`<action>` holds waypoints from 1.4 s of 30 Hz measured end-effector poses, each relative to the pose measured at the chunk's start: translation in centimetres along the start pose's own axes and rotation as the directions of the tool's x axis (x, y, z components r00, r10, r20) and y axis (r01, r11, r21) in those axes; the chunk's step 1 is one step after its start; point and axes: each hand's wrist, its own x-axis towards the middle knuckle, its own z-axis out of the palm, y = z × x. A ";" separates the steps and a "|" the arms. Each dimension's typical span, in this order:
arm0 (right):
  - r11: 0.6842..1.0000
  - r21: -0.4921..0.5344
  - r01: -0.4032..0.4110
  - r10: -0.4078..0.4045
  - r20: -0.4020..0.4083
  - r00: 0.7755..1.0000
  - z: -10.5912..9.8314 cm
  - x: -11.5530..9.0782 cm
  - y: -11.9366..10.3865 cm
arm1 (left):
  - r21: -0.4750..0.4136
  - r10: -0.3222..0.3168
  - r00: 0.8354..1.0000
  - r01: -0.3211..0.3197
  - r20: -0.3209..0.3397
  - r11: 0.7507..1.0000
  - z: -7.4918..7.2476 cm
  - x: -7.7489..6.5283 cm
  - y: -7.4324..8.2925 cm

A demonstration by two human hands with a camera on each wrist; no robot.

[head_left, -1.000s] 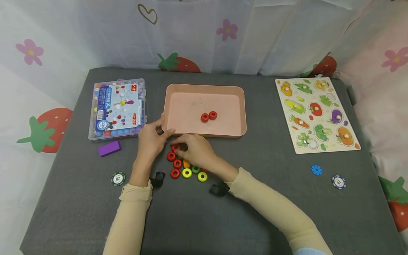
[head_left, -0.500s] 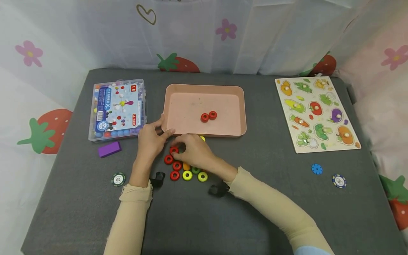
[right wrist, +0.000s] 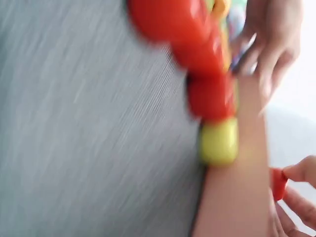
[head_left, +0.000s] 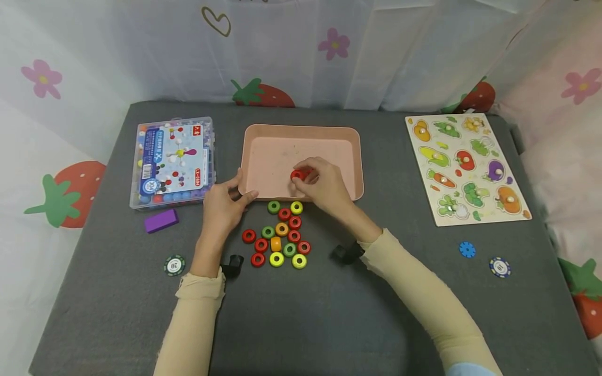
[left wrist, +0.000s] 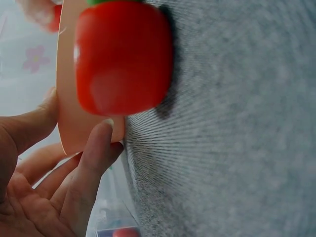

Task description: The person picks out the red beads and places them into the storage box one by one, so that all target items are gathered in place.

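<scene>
Rings point(head_left: 294, 227) on table point(head_left: 282, 324) — seven red; right hand point(head_left: 326, 187) pinches one red ring point(head_left: 294, 172).

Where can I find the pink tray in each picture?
Head: the pink tray, upper middle.
Left wrist: the pink tray, upper left, partly behind a red ring.
Right wrist: the pink tray, right of centre, blurred.
Shared landmark: the left hand, at one corner of it.

Left hand point(head_left: 223, 206) and right hand point(head_left: 325, 187): bare. Left sleeve point(head_left: 188, 324) and right sleeve point(head_left: 418, 297): plain cream, bunched at the wrist. Left mount point(head_left: 232, 267) and right mount point(head_left: 346, 255): black. Pale blue cloth point(head_left: 470, 369): adjoining the right sleeve.
</scene>
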 end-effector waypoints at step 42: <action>0.988 -0.154 -0.028 0.037 0.060 0.997 0.1 1.7 -0.2 | 0.006 -0.024 1.000 0.024 0.002 1.000 0.1 -0.1 -0.1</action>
